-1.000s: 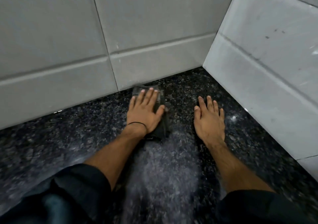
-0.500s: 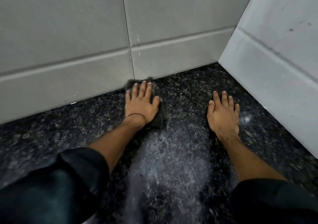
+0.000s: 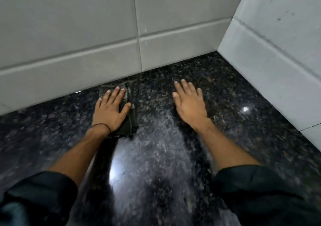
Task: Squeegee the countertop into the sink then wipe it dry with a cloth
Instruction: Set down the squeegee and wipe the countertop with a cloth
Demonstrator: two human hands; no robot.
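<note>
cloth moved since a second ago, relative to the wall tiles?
Yes. The cloth under the left hand has slid left: it was right of the vertical tile joint, and now lies left of it.

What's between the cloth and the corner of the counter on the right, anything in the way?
Only the right hand, resting flat on the countertop between the cloth under the left hand and the corner. Nothing else visible.

No readable text, labels, brand names, numbers or signs appear anywhere on the tiles, the cloth or the desk.
</note>
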